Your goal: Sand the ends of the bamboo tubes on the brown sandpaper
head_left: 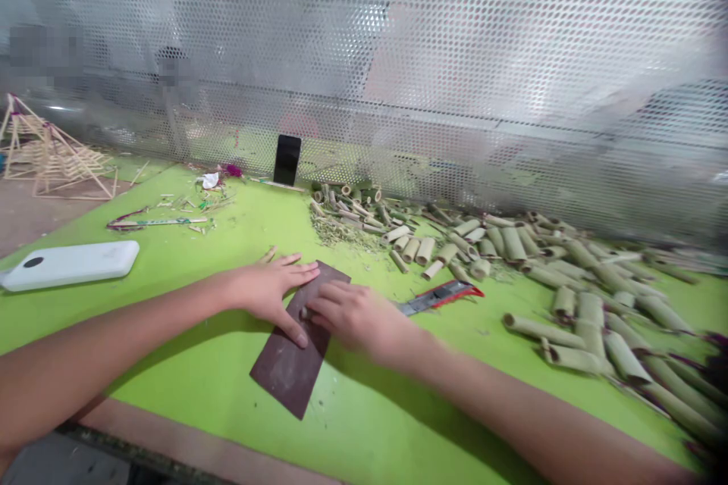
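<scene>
Left hand: the left hand (270,292) lies flat with fingers spread, pressing on the sheet and gripping nothing.
Right hand: the right hand (353,314) has its fingers curled down around a small piece (305,313), mostly hidden, against the sheet.
Sheet: the dark brown sheet (287,377) lies slanted on the green worktop (199,371), near the middle of its near edge, one corner towards that edge.
Cutter: a red-edged cutter (440,295) lies just beyond the right hand.
Bamboo: cut bamboo tubes (515,244) heap along the far edge and down towards the near right corner.
Phone: a dark phone (287,160) stands upright at the far edge, before a metal mesh (455,53).
Left side: a white case (80,265) lies by the left edge; stick frames (68,159) stand near the far left corner.
</scene>
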`<state>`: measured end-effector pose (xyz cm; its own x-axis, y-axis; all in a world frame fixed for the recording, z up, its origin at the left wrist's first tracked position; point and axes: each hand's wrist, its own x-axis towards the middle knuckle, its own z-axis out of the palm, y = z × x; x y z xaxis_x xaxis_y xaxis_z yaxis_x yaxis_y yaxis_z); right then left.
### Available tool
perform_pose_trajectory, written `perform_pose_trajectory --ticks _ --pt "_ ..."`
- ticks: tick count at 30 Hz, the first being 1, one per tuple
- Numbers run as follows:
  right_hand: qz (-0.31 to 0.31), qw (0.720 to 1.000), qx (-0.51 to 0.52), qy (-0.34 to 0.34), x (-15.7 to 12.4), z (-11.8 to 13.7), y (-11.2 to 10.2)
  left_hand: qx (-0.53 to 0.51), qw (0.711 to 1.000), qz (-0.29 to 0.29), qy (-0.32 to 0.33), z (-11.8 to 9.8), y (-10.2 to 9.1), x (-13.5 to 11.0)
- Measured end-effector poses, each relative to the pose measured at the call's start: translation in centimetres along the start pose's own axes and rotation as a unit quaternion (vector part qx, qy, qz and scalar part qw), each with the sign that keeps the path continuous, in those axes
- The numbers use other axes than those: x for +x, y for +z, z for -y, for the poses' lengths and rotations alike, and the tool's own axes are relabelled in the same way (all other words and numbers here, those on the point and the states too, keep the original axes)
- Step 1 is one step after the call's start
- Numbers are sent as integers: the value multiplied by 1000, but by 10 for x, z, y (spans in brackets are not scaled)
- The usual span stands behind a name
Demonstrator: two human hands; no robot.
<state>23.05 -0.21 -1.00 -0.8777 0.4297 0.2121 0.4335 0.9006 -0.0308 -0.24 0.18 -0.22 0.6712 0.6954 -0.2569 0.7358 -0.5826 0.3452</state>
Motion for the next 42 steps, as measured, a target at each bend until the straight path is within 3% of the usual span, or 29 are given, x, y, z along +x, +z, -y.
perform_pose_trajectory --ticks 4,9,14,20,25,30,35,42 --pt "13 997 -31 72 1 -3 -3 0 1000 7 -14 -1 -1 -1" --pt "25 999 -32 -15 -1 5 0 0 1000 6 -1 1 0 0" --pt "25 996 -48 70 0 -6 -1 5 1000 12 -19 1 0 0" --pt "3 1000 -8 2 0 4 1 1 1000 18 -14 -1 -2 0" --pt "30 992 -37 116 2 -7 -3 6 999 18 -27 -3 -3 -1" --pt "1 1000 2 6 -1 4 2 8 1000 17 -23 -2 -2 0" --pt "28 989 -35 138 3 -5 -3 7 999 15 -32 -2 -3 -1" --pt "31 995 -9 98 1 11 0 13 1000 9 -26 -2 -3 -1"
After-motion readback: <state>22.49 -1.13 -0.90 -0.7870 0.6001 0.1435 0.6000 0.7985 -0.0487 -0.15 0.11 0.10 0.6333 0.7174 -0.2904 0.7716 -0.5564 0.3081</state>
